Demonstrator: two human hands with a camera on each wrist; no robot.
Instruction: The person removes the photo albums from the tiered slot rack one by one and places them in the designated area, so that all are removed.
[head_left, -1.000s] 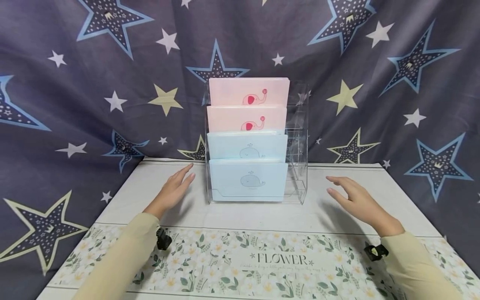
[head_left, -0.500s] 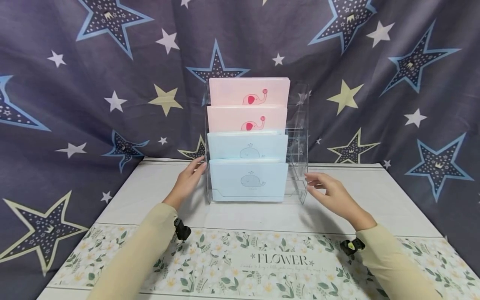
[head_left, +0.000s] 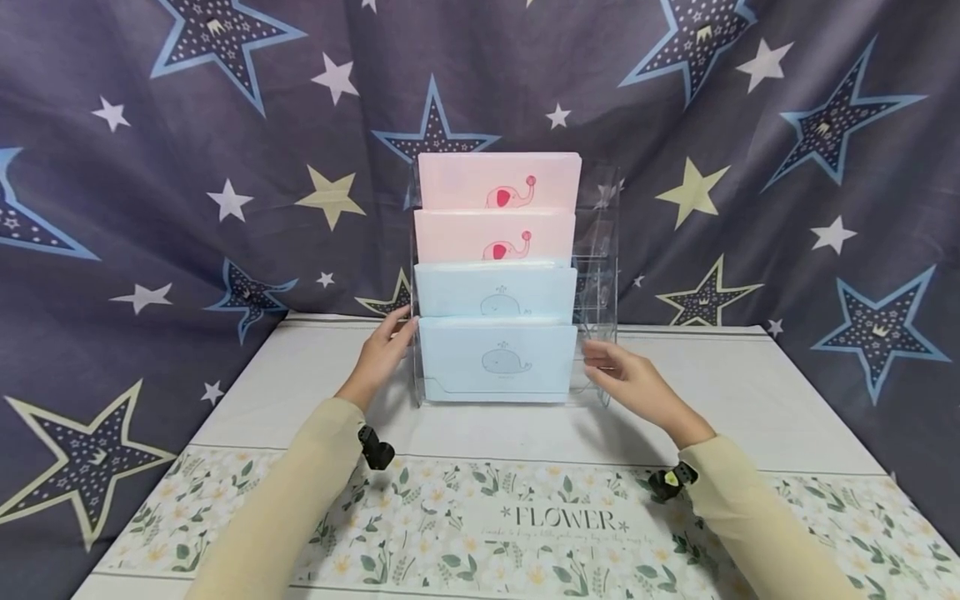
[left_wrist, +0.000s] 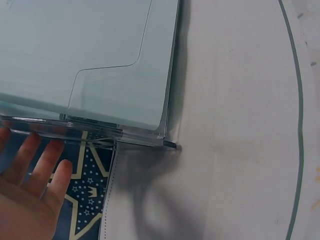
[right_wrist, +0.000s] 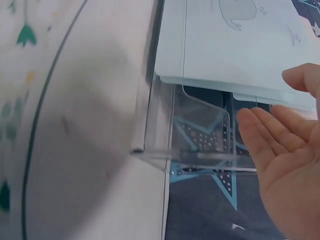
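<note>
A clear acrylic tiered rack (head_left: 596, 321) stands at the back of the table. Its front tiers hold pale blue whale-print folders (head_left: 497, 362), and pink elephant-print folders (head_left: 495, 182) fill the tiers behind. My left hand (head_left: 380, 354) is at the rack's left side panel, its extended fingertips at or against the clear edge; exact contact is hard to tell. My right hand (head_left: 630, 379) reaches over the rack's right side with loosely straight fingers. Its fingertips come close to the right edge of the blue folders, as the right wrist view shows. Neither hand grips a folder.
A white tablecloth with a floral band (head_left: 420, 525) covers the table. A dark star-print curtain (head_left: 262, 150) hangs right behind the rack. On the rack's right, a strip of its tiers (right_wrist: 205, 125) lies beside the folders.
Both hands have moved inward from the table's sides to the rack. The right hand has come further left, past the right side panel toward the folders. The rack and folders look unmoved.
</note>
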